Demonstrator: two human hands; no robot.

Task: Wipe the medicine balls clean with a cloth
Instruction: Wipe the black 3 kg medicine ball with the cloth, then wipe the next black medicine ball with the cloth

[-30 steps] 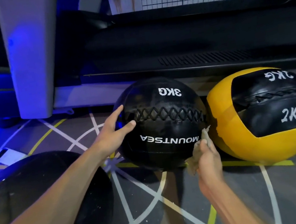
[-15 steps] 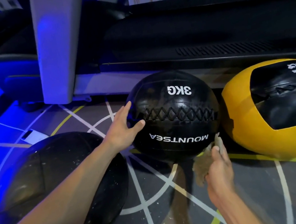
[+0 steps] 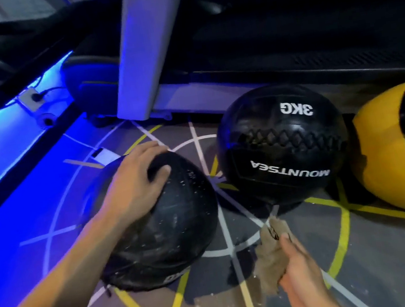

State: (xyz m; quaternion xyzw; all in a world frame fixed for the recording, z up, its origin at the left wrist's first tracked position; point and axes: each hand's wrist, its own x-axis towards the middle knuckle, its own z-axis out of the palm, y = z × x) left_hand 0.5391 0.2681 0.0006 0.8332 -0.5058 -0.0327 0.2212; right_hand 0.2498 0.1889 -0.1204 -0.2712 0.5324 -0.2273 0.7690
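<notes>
Head view looks down on a gym floor [image 3: 309, 282] of dark grey, marked with white and yellow lines and arcs, with pale specks scattered on it near the bottom. Along the back runs a black treadmill [image 3: 284, 42] with a pale upright post [image 3: 144, 43], and blue light washes the floor on the left.

Three medicine balls sit on the floor in a row. The dusty black ball [image 3: 165, 225] lies nearest, at lower left, its skin flecked with white bits. Just beside it to the right, and further back, sits the black 3KG ball [image 3: 282, 146], printed MOUNTSEA with crossed lacing. The yellow and black ball [image 3: 402, 148] is next to that one at the right edge, partly cut off.

The left hand [image 3: 137, 182] rests on top of the dusty black ball, fingers spread and bent over its curve. The right hand [image 3: 296, 268] is low at centre right, clear of all three balls, its fingers closed around a crumpled brownish cloth [image 3: 268, 257] that sticks up above the floor.
</notes>
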